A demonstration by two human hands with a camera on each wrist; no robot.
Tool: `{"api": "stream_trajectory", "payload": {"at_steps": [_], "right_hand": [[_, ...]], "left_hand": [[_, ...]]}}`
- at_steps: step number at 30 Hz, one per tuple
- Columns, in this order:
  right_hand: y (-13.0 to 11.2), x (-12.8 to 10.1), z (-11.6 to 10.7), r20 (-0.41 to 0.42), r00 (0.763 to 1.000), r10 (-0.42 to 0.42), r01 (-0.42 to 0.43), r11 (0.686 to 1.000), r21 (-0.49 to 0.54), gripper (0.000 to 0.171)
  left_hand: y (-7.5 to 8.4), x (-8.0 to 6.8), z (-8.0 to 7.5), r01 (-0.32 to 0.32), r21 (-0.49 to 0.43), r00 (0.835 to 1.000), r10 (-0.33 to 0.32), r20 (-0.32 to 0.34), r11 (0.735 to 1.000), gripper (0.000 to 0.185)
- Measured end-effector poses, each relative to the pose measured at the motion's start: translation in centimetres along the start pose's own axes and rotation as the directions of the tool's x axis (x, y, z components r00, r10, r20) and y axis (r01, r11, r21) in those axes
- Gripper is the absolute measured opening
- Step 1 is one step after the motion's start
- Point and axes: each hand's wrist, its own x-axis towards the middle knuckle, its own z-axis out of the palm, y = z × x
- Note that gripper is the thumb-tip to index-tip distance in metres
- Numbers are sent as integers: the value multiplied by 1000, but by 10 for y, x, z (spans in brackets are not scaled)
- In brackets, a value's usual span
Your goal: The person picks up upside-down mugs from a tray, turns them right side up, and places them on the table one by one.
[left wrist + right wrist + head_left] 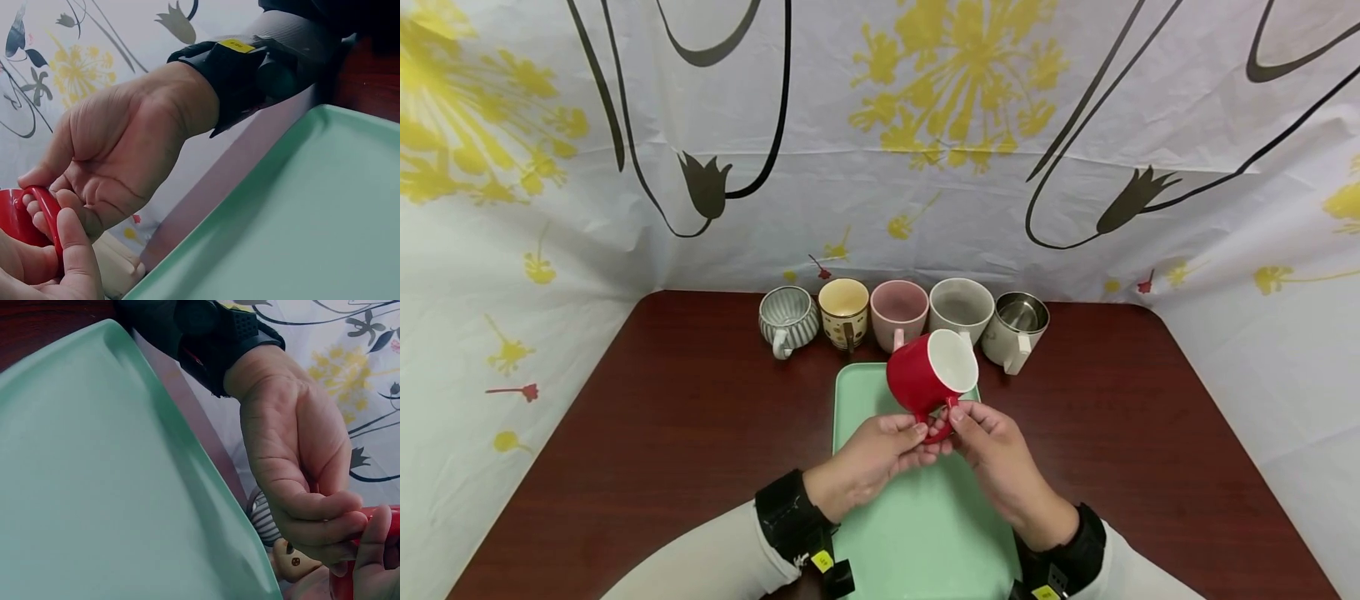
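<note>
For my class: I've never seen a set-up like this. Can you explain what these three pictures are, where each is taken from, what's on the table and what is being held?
No machine here: a person works with bare hands, wearing three cameras. The wide picture comes from the head; the other two come from the wrists, each looking across at the opposite hand. On the brown table lies a green tray; behind it stand five cups in a row. Both the left hand and right hand hold a red mug by its handle, tilted above the tray.
</note>
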Motion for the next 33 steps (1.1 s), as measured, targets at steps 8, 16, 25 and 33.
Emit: {"api": "stream_trajectory", "payload": {"at_steps": [8,16,25,33], "right_hand": [[-3,-2,-1,56,998,-42,42,999,0,16],[-7,-6,-1,60,996,-70,73,996,-43,16],[-21,-8,-14,0,994,-108,108,992,-63,18],[-39,-11,-38,-111,971,-213,204,975,-86,18]], "left_hand": [[3,-1,-1,-7,62,1000,5,31,998,28],[8,-5,-4,-29,214,997,13,78,976,29],[20,-19,-11,-207,681,977,184,107,702,30],[26,-38,-21,-224,965,902,404,153,135,31]]}}
